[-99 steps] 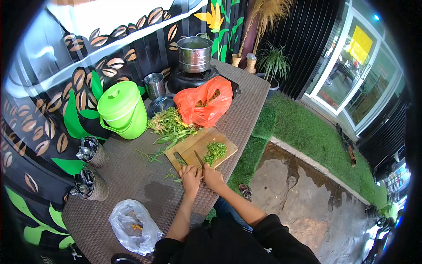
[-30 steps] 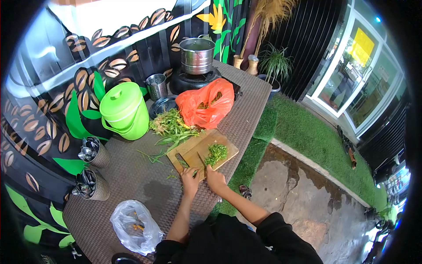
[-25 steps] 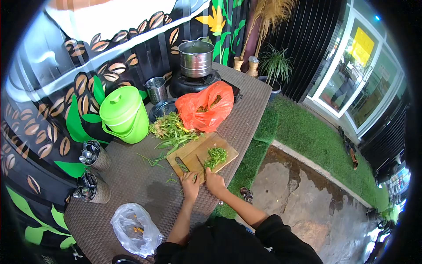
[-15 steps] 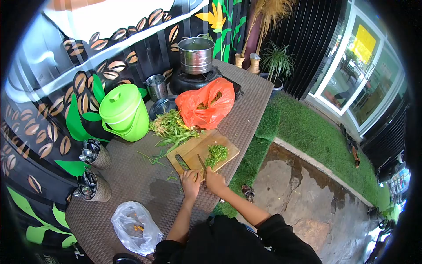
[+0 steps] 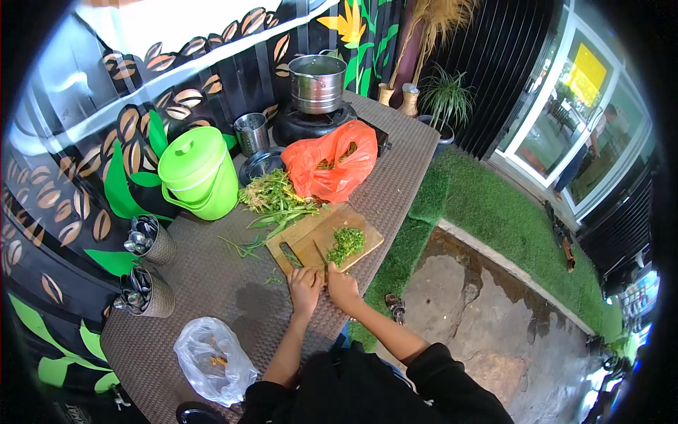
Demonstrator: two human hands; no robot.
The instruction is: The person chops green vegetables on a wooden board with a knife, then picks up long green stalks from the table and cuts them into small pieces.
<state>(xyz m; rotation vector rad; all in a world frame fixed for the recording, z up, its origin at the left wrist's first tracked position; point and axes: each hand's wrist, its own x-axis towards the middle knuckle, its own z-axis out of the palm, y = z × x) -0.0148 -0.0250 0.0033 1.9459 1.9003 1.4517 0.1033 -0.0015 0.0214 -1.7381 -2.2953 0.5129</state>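
Observation:
A wooden cutting board [image 5: 300,234] lies on the woven-topped table, with a mound of finely chopped greens [image 5: 346,244] on its right half. My right hand [image 5: 343,288] is closed around a knife [image 5: 318,251], whose blade points away from me beside the mound. Just left of it, my left hand [image 5: 305,286] rests at the board's near edge with fingers curled; what they hold, if anything, is hidden. Uncut leafy stems [image 5: 275,201] lie behind the board, next to a red plastic bag [image 5: 332,166] with more stems inside.
At the left stand a green lidded bucket [image 5: 201,173] and two cutlery holders [image 5: 159,300]. A clear plastic bag [image 5: 215,360] sits near me. Farther back are a metal pot [image 5: 318,92] on a stove [image 5: 289,127] and a steel cup [image 5: 251,134]. A person [image 5: 590,145] is behind the glass door.
Both hands stay close together at the board's near edge, the knife still in the right. The view has shifted slightly. A person has come into sight behind the glass door.

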